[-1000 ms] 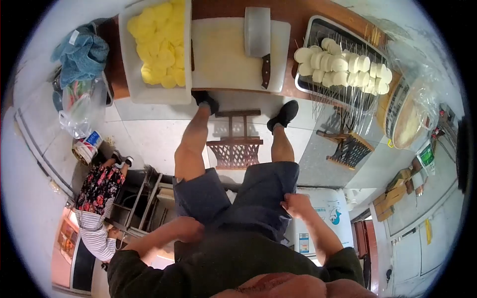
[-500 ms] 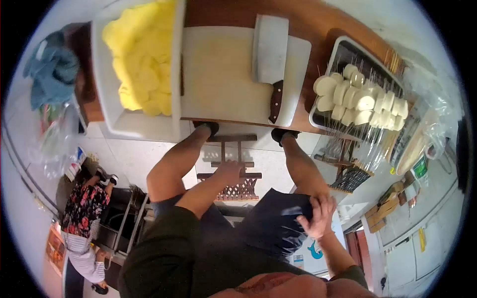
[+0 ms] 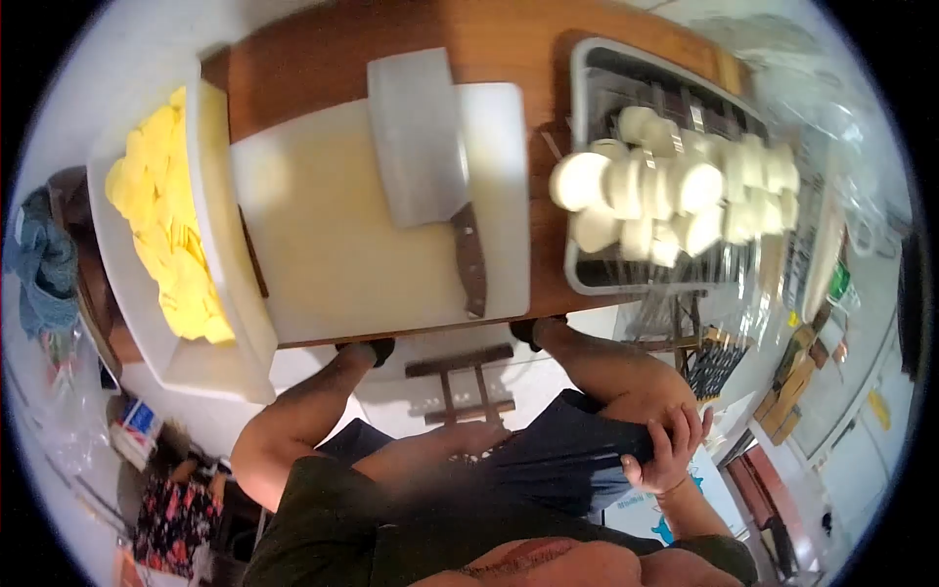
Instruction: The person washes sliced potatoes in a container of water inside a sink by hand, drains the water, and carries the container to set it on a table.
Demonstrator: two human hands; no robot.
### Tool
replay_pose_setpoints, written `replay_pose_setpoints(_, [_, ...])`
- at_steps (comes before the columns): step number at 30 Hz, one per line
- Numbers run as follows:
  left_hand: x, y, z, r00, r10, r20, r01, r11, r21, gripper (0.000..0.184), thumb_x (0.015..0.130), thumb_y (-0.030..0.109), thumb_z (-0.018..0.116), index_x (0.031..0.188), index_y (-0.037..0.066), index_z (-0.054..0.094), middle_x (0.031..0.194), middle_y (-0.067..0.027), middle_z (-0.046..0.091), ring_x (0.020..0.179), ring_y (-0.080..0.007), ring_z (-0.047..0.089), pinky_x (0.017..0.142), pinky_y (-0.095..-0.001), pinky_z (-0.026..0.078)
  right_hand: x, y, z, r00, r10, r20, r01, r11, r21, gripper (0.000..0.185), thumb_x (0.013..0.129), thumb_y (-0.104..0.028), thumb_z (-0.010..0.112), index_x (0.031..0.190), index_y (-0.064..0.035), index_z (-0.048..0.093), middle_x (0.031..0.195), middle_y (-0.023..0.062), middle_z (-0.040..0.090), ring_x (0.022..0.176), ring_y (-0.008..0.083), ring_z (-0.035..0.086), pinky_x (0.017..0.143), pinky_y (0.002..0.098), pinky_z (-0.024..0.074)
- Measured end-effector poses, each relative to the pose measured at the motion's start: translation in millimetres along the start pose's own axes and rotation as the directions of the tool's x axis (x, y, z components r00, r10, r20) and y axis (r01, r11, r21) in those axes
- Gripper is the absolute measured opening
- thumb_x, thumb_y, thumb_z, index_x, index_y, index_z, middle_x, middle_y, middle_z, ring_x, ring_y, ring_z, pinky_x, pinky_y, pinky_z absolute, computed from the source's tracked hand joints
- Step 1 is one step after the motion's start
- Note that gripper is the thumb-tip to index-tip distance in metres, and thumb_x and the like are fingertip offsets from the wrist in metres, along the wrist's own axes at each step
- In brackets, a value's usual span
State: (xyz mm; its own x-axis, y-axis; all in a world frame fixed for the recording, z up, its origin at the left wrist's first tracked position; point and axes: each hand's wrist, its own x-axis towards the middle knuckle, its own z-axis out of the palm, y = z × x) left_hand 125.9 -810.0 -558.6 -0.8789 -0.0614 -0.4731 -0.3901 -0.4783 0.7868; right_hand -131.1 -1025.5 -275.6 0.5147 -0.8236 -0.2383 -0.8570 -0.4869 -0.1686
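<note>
My left hand (image 3: 468, 440) is low between my knees, at the rail of a small wooden stool (image 3: 460, 366) with a woven seat. Its fingers are blurred but seem closed round the rail. On my thigh, over the dark shorts (image 3: 558, 450), rests my right hand (image 3: 673, 452) with its fingers apart. Ahead lies a white cutting board (image 3: 313, 225) with a cleaver (image 3: 416, 137) on it, its dark handle towards me. Left of the board stands a white bin (image 3: 220, 196) of yellow slices (image 3: 168, 225). To the right, skewered round white slices (image 3: 699, 186) fill a tray (image 3: 577, 108).
The wooden table (image 3: 323, 59) carries the board, bin and tray. A blue cloth (image 3: 44, 264) hangs at far left. Clear plastic bags (image 3: 831, 108) lie at far right. Another person in a flowered garment (image 3: 176, 519) is at lower left, near a white box (image 3: 137, 430).
My view has shifted, so the table sits lower and the board further left. My left hand stays at the stool rail, and my right hand remains on my thigh.
</note>
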Motion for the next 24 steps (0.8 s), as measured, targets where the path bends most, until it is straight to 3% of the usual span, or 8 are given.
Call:
replay_pose_setpoints(1, [32, -50, 22, 0.973, 0.225, -0.057, -0.213, 0.962, 0.169, 0.055, 0.101, 0.047, 0.035, 0.131, 0.003, 0.049, 0.102, -0.015, 0.065, 0.09, -0.0277, 0.06, 0.086, -0.0406, 0.047, -3, 2, 5, 0.999, 0.003, -0.038, -0.004, 1.0, -0.014, 0.059, 0.077, -0.05, 0.061, 0.113, -0.0038, 0.059, 0.123, 0.0233, 0.05, 0.12, 0.0436, 0.043, 0.106, 0.066, 0.0169])
replay_pose_setpoints(3, [28, -37, -13, 0.964, -0.219, 0.151, 0.228, 0.973, -0.039, 0.053, 0.101, 0.046, 0.036, 0.121, 0.001, 0.056, 0.1, -0.0125, 0.064, 0.084, -0.0256, 0.059, 0.074, -0.0403, 0.05, -12, 4, 13, 0.989, -0.005, -0.147, 0.0, 0.999, -0.036, 0.059, 0.072, -0.047, 0.065, 0.113, -0.0043, 0.06, 0.123, 0.0229, 0.051, 0.12, 0.0435, 0.043, 0.105, 0.0671, 0.0185])
replay_pose_setpoints(6, [17, 23, -78, 0.87, -0.349, 0.347, 0.406, 0.908, -0.105, 0.046, 0.096, 0.044, 0.045, 0.11, 0.004, 0.063, 0.102, -0.0114, 0.063, 0.082, -0.0245, 0.061, 0.059, -0.0426, 0.052, -21, -4, 15, 0.966, -0.036, -0.255, 0.032, 0.999, -0.02, 0.06, 0.071, -0.05, 0.068, 0.11, -0.0056, 0.062, 0.119, 0.0203, 0.052, 0.118, 0.0411, 0.044, 0.103, 0.0648, 0.0214])
replay_pose_setpoints(8, [24, 25, -63, 0.893, -0.28, 0.353, 0.234, 0.958, 0.166, 0.042, 0.091, 0.041, 0.053, 0.108, 0.004, 0.064, 0.1, -0.0127, 0.063, 0.084, -0.0279, 0.062, 0.066, -0.0472, 0.053, -35, -13, 12, 0.955, -0.017, -0.297, 0.014, 1.0, -0.009, 0.062, 0.068, -0.046, 0.07, 0.114, -0.0056, 0.061, 0.123, 0.0202, 0.051, 0.119, 0.0414, 0.044, 0.104, 0.0641, 0.0211])
replay_pose_setpoints(13, [-12, 50, -52, 0.962, -0.274, -0.005, 0.216, 0.746, 0.63, 0.041, 0.087, 0.041, 0.061, 0.105, 0.005, 0.065, 0.1, -0.0159, 0.066, 0.091, -0.0334, 0.062, 0.076, -0.0457, 0.05, -76, -11, 24, 0.875, 0.077, -0.477, -0.053, 0.997, 0.063, 0.066, 0.065, -0.037, 0.074, 0.121, -0.0054, 0.057, 0.132, 0.0196, 0.046, 0.123, 0.0415, 0.041, 0.105, 0.061, 0.0205])
replay_pose_setpoints(15, [-37, 87, -42, 0.818, -0.453, -0.354, 0.573, 0.591, 0.568, 0.041, 0.088, 0.043, 0.061, 0.102, 0.005, 0.066, 0.097, -0.0161, 0.068, 0.091, -0.0339, 0.063, 0.078, -0.0456, 0.049, -82, -11, 29, 0.814, 0.104, -0.572, -0.048, 0.992, 0.113, 0.065, 0.068, -0.036, 0.074, 0.122, -0.0049, 0.055, 0.131, 0.02, 0.046, 0.123, 0.041, 0.041, 0.105, 0.0592, 0.0226])
replay_pose_setpoints(17, [-57, 77, -47, 0.775, -0.337, -0.535, 0.588, 0.694, 0.415, 0.044, 0.088, 0.044, 0.055, 0.109, 0.007, 0.068, 0.107, -0.0191, 0.066, 0.102, -0.0352, 0.062, 0.089, -0.0446, 0.049, -90, -12, 33, 0.754, 0.156, -0.639, -0.062, 0.984, 0.167, 0.063, 0.07, -0.035, 0.073, 0.122, -0.004, 0.054, 0.13, 0.0202, 0.046, 0.122, 0.0406, 0.042, 0.104, 0.0568, 0.0251])
replay_pose_setpoints(24, [-140, 138, -35, 0.418, 0.209, -0.884, 0.439, 0.806, 0.398, 0.031, 0.088, 0.031, 0.06, 0.091, 0.001, 0.067, 0.092, -0.0217, 0.066, 0.09, -0.0403, 0.062, 0.078, -0.047, 0.049, -108, 7, 50, 0.677, 0.338, -0.654, -0.158, 0.935, 0.319, 0.055, 0.076, -0.028, 0.071, 0.12, -0.0013, 0.054, 0.125, 0.0189, 0.051, 0.117, 0.0392, 0.045, 0.102, 0.0492, 0.0317])
